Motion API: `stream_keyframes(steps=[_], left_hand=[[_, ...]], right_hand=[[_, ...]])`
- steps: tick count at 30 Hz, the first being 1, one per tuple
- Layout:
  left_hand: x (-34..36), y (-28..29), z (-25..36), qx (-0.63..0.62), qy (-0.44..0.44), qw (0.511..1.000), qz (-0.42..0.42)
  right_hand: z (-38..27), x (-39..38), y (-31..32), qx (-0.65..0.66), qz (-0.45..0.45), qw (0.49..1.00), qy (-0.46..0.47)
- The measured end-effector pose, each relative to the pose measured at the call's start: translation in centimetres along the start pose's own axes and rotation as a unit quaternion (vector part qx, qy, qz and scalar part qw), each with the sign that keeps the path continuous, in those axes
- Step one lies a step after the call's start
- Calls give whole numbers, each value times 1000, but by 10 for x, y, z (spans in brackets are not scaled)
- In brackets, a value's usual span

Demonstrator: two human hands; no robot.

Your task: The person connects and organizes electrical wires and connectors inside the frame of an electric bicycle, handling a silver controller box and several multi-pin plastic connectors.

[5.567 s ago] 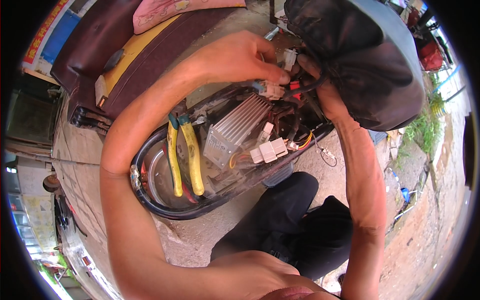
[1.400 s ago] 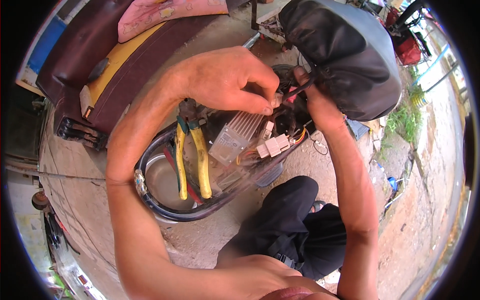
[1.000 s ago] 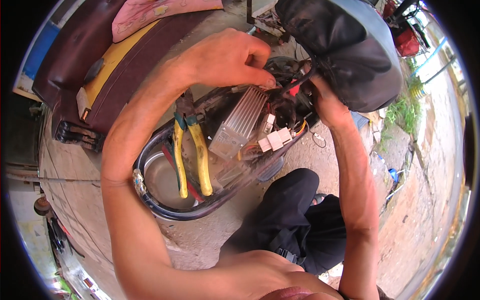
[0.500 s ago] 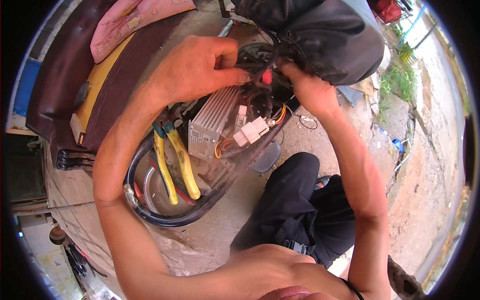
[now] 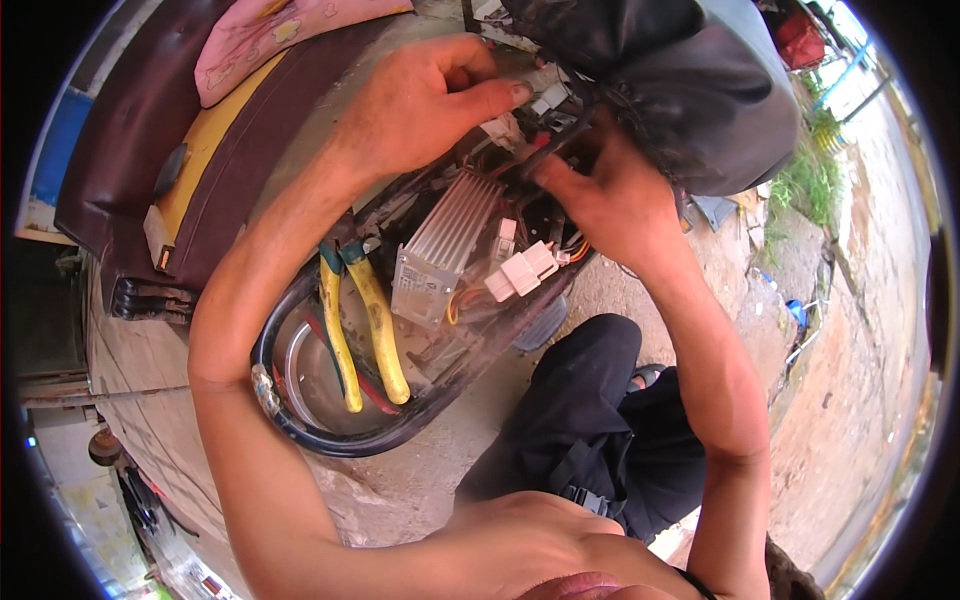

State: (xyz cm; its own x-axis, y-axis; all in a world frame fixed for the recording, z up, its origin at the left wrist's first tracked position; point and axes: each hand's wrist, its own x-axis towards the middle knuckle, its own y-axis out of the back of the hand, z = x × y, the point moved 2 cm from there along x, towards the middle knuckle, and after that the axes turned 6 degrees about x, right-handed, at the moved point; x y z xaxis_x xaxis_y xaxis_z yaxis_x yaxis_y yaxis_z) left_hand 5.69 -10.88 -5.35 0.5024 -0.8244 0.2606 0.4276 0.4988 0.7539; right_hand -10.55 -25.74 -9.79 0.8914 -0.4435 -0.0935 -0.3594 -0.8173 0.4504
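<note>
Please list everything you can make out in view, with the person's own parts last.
frame: one, black, centre
finned box: one, silver, inside frame
connectors: several, whitish, right of and above finned box
wires: several, yellow and red included, beside connectors
pliers: one pair, yellow and teal handles, left of finned box
seat: one, black, upper right
pedal: one, dark, below frame
sofa: one, maroon and yellow, upper left
cushion: one, pink, on sofa
grass: one patch, green, right
trousers: one pair, black, lower centre
left hand: one, bare, above finned box
right hand: one, bare, at seat's lower edge
</note>
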Motion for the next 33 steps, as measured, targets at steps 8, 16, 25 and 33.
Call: stream_keyframes(steps=[8, 16, 25, 33], left_hand=[[2, -3, -6, -36, 9, 998, 44], [1, -2, -9, -83, -3, 996, 28], [-9, 6, 9, -18, -98, 992, -74], [-3, 3, -4, 20, -103, 991, -82]], right_hand=[[18, 5, -2, 35, 16, 995, 95], [14, -6, 12, 126, -34, 989, 69], [20, 2, 9, 141, -38, 987, 68], [16, 18, 19, 491, -208, 838, -116]])
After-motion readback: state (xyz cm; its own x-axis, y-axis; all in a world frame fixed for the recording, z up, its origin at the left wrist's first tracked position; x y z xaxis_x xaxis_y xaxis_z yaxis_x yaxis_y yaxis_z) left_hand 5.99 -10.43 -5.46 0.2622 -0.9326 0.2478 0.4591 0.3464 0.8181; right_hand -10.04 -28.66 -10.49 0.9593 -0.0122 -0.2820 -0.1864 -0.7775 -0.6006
